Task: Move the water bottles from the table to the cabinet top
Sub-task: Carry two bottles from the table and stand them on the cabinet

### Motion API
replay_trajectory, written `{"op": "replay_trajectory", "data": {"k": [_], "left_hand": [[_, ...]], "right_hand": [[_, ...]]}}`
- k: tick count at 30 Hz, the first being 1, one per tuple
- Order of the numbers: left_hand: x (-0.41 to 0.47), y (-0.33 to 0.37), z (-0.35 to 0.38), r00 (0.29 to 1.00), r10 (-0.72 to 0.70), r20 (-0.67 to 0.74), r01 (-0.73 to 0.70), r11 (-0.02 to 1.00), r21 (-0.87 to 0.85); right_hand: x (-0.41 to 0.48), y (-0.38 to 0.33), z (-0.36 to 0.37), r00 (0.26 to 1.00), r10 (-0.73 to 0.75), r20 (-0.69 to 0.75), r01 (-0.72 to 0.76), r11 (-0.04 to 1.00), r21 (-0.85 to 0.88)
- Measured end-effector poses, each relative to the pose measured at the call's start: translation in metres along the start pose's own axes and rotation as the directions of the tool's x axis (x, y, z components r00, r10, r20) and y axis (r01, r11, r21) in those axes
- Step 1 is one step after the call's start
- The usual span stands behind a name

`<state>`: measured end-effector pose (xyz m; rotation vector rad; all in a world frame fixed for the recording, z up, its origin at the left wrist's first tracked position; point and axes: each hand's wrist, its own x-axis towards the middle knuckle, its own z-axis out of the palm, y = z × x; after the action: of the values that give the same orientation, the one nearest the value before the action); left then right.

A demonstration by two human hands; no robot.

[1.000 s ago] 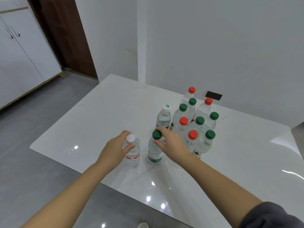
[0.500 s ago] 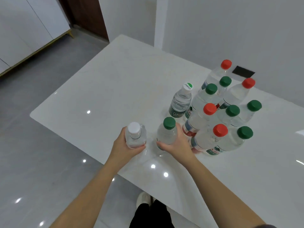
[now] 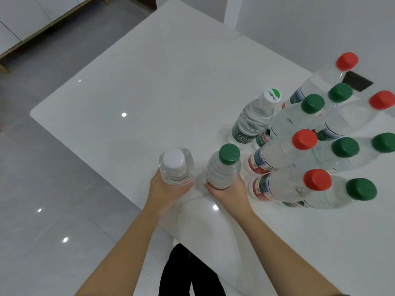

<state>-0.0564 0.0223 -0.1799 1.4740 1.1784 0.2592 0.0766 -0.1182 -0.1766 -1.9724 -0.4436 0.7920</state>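
My left hand (image 3: 165, 192) is wrapped around the body of a small white-capped water bottle (image 3: 175, 166) near the table's front edge. Just to its right, my right hand (image 3: 229, 192) grips a green-capped bottle (image 3: 223, 167) low on its body. Both bottles are upright, and I cannot tell if they touch the white table (image 3: 149, 86). Behind and to the right stands a cluster of several clear bottles with red caps (image 3: 304, 139) and green caps (image 3: 345, 147), plus one with a white-and-green cap (image 3: 271, 95).
A white cabinet (image 3: 23, 20) with gold legs stands on the grey tiled floor at the far left. A white wall runs behind the table, and a dark rectangular patch (image 3: 358, 81) lies by the far bottles. My dark trousers (image 3: 188, 272) show below the table's edge.
The camera has tilted further down and closer to the table. My right hand has slid from the green cap down to the bottle's body; my left hand keeps its grip on the white-capped bottle.
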Motion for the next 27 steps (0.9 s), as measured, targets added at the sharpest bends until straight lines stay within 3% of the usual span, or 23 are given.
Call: {"op": "replay_trajectory", "data": {"k": [4,11,18,20,27], "left_hand": [[-0.023,0.017,-0.003,0.999,0.028,-0.016,-0.028,0.999,-0.031],[-0.066,0.110,-0.039,0.955,0.263,-0.134,-0.281,0.949,-0.143],[-0.132,0.199,-0.130,0.817,0.477,-0.323,-0.542,0.827,-0.149],[-0.142,0.210,-0.144,0.799,0.491,-0.346,-0.562,0.815,-0.141],[-0.190,0.238,-0.234,0.622,0.563,-0.545,-0.709,0.700,-0.086]], "right_hand": [[-0.011,-0.021,-0.006,0.999,-0.051,-0.019,0.051,0.998,0.047],[-0.043,-0.124,-0.023,0.969,-0.246,-0.024,0.247,0.959,0.139],[-0.095,-0.250,-0.027,0.863,-0.490,-0.126,0.506,0.829,0.238],[-0.100,-0.270,-0.026,0.848,-0.507,-0.156,0.530,0.805,0.268],[-0.150,-0.349,0.006,0.761,-0.621,-0.188,0.640,0.671,0.373]]}}
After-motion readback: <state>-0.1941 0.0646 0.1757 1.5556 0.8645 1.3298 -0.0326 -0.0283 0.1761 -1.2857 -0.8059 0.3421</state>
